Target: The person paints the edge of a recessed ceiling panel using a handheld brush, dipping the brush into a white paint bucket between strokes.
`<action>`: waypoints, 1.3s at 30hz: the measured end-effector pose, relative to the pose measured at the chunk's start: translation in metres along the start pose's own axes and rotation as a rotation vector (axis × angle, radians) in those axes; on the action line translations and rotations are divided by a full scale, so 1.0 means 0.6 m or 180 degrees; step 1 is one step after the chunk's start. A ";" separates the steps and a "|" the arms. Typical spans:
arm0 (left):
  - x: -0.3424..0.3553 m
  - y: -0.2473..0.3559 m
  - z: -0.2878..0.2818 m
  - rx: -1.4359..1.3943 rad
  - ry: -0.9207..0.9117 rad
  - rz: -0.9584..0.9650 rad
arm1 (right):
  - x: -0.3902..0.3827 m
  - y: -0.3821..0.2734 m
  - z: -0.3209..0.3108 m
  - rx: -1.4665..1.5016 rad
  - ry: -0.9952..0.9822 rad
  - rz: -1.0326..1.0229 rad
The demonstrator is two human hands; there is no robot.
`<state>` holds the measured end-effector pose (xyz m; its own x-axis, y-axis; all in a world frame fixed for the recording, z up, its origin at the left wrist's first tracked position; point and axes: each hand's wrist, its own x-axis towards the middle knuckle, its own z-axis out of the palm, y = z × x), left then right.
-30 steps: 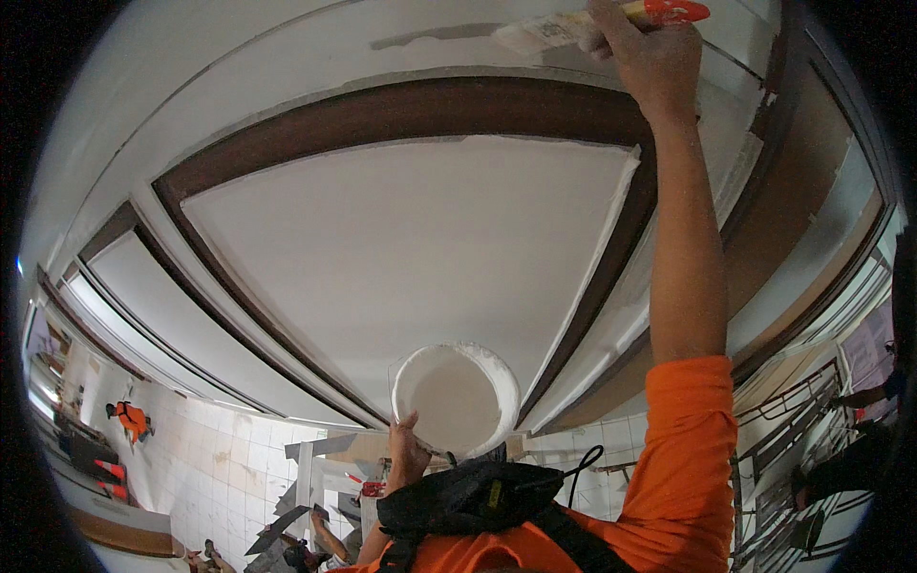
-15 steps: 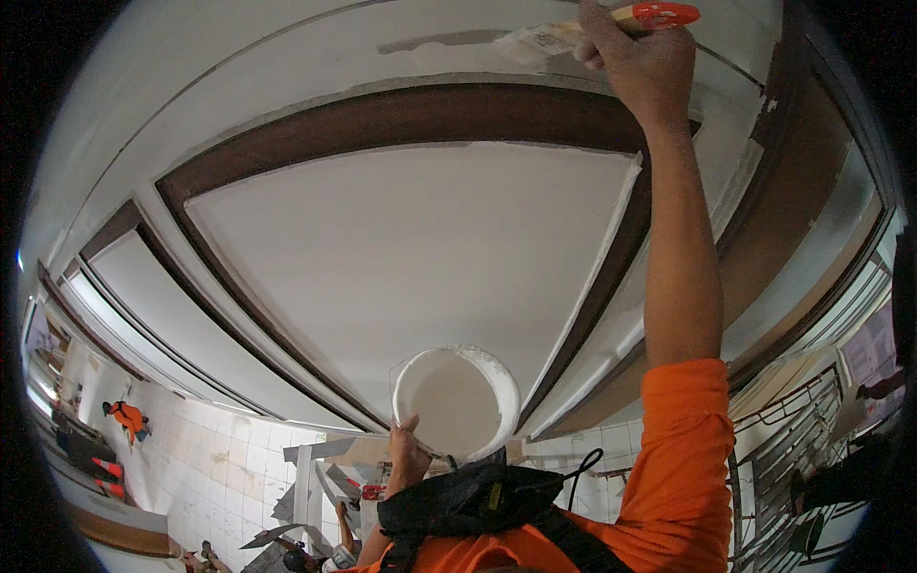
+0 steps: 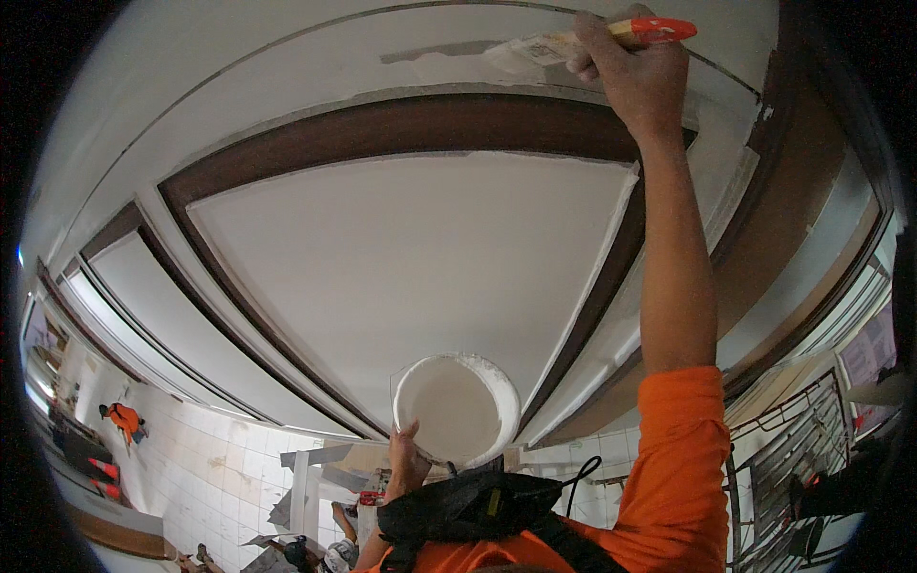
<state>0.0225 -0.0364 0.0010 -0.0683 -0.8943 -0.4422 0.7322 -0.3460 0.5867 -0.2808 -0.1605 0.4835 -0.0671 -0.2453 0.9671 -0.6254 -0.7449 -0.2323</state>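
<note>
High on the white wall, my right hand grips a paintbrush with a red-ended wooden handle. Its white-coated bristles point left and lie against a grey strip, part of which is covered in white. Down at chest height, my left hand is closed on the side of a white bucket. Off-white paint shows inside, and dried white crusts the bucket's rim. The fingers beneath the bucket are hidden.
A dark brown frame surrounds a white panel before me. Metal scaffold frames stand at lower right. On the tiled floor, a person in orange is far left; another person is below, near grey boards.
The brush has shifted slightly left along the grey strip. My view has tilted up a little, so the wall sits lower. My left hand still holds the bucket.
</note>
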 end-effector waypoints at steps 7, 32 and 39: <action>0.002 -0.003 -0.003 -0.0156 0.0062 -0.0007 | -0.013 0.025 0.012 -0.0648 0.0000 -0.0107; 0.020 -0.010 -0.032 0.0081 -0.0093 -0.0008 | -0.015 0.026 -0.048 -0.0712 0.0356 0.0007; 0.025 0.000 -0.036 -0.0003 -0.0026 -0.0341 | -0.023 0.032 -0.022 0.0029 0.0289 0.0036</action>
<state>0.0359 -0.0436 -0.0201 -0.1519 -0.8544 -0.4969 0.7210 -0.4396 0.5357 -0.3024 -0.1630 0.4668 -0.1445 -0.1967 0.9698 -0.6171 -0.7482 -0.2437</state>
